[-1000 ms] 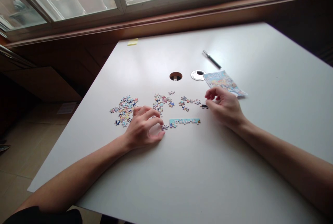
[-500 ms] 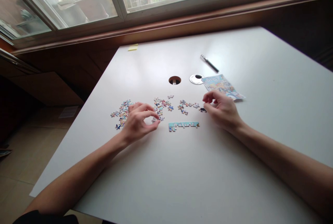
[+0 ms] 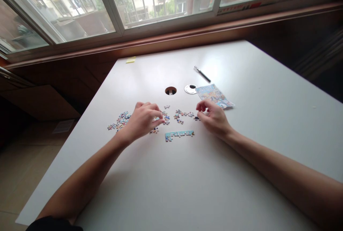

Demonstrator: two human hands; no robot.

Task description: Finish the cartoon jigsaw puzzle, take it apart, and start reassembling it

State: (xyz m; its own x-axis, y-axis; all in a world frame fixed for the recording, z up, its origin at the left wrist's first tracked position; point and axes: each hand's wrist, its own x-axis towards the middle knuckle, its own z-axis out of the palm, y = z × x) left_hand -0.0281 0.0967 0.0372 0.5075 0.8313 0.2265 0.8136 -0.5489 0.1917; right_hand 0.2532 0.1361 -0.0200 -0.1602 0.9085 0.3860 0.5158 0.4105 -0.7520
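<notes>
My left hand [image 3: 143, 120] hovers over the loose jigsaw pieces, thumb and forefinger apart, and nothing shows between them. It covers part of the middle heap [image 3: 165, 118]. A larger heap of pieces [image 3: 122, 119] lies to its left. My right hand [image 3: 213, 116] is closed, fingers curled toward the thumb; whatever they hold, if anything, is hidden. Beside its fingertips lies a dark puzzle piece [image 3: 197, 118]. Between the hands is a joined strip of light-blue puzzle pieces [image 3: 179, 134], with a small scattered group of pieces [image 3: 180, 116] behind it.
A colourful picture sheet [image 3: 215, 96] lies beyond my right hand, partly against a round metal cover [image 3: 190, 89]. Next to that is a cable hole [image 3: 170, 91] in the white table [image 3: 171, 184]. A dark pen [image 3: 202, 74] and yellow tape [image 3: 130, 59] lie farther back, before a window.
The camera view has shifted, so the table things appear farther left and mostly lower. My left hand has moved right over the middle heap. My right hand stays near the dark piece.
</notes>
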